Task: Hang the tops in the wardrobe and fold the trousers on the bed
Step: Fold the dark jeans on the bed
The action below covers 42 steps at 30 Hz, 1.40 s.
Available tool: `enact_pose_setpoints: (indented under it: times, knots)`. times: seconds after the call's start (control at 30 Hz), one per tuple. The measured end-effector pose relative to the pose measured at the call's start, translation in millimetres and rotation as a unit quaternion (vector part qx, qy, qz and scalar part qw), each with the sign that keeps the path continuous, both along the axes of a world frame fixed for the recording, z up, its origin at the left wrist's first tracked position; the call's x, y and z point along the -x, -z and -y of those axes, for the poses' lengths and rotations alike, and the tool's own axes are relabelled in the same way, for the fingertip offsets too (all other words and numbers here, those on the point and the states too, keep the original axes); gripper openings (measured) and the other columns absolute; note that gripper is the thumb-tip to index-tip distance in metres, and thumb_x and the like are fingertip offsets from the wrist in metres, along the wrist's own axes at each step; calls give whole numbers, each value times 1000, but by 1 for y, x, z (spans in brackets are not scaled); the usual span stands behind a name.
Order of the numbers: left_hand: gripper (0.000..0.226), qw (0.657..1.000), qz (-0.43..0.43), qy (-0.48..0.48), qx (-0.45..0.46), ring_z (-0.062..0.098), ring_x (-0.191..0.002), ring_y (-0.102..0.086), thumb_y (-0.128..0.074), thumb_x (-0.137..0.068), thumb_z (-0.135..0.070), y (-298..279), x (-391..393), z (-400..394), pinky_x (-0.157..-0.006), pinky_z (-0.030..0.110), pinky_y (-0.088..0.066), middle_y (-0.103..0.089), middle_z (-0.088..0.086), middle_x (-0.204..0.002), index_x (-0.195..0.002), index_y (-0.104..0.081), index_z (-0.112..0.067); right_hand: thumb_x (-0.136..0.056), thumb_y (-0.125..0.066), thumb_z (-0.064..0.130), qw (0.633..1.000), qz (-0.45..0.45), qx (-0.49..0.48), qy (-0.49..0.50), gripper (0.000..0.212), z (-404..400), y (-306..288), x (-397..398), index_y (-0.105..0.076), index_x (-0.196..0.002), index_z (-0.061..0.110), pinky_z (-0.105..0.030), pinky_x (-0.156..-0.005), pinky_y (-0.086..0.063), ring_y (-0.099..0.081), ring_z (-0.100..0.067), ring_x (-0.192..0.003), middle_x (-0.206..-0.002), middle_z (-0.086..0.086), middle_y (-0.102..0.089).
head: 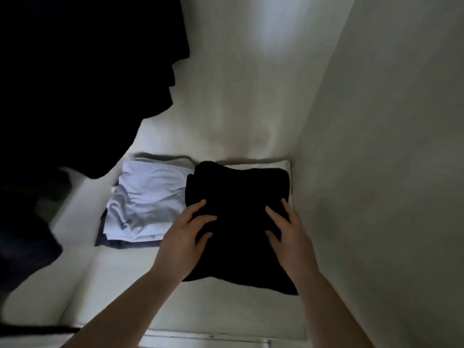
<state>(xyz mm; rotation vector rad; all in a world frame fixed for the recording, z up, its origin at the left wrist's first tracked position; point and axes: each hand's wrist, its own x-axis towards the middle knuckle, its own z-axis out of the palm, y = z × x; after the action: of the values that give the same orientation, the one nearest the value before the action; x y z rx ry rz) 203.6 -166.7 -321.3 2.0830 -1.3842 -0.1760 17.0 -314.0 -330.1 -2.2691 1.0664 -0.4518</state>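
A folded black garment (238, 192) lies on the white floor of the wardrobe (120, 285), against its right wall. My left hand (185, 237) rests flat on the garment's left side with fingers spread. My right hand (288, 234) lies flat on its right side, fingers straight. Both hands press on the cloth and neither grips it. I cannot tell whether the black garment is trousers or a top.
A folded white garment (145, 204) sits on a grey one to the left of the black pile. Dark clothes (75, 84) hang at the upper left. The wardrobe's right wall (376, 172) stands close beside my right hand.
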Motion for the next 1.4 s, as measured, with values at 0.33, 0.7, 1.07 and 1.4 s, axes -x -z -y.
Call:
enact_pose_setpoints:
  times: [0.33, 0.7, 1.07, 1.4]
  knots:
    - [32, 996, -53, 76, 0, 29, -128, -47, -68, -82, 0, 80, -66, 140, -106, 36, -37, -44, 13, -142, -114, -66, -8, -92, -58, 13, 996, -55, 17, 64, 52, 126, 57, -43, -45, -140, 27, -19, -108, -25, -30, -14, -140, -158, 2, -16]
    - [58, 980, 154, 70, -107, 35, -144, -21, -60, -86, -47, 113, -59, 198, -111, 62, -14, -36, 13, -152, -138, -49, -23, -89, -50, 50, 968, -190, 153, 63, 67, 133, 100, -101, -28, -148, 27, -54, -114, 0, -3, -27, -147, -159, -12, -9]
    - [89, 965, 78, -9, -251, 19, -142, 26, -5, -77, -80, 182, -63, 205, -114, 57, -6, 13, 4, -161, -152, -4, -34, -81, -26, 74, 957, -262, 126, 2, 82, 176, 173, -91, -14, -151, 31, -63, -109, -12, -13, -27, -146, -159, -12, -11]
    - [83, 948, 49, 39, -314, 21, -145, 23, -25, -83, -76, 173, -78, 218, -115, 53, -5, 19, 0, -159, -152, 0, -35, -86, -33, 69, 945, -318, 80, -5, 82, 178, 157, -100, 5, -150, 35, -61, -111, -2, 9, -21, -146, -159, -7, 12]
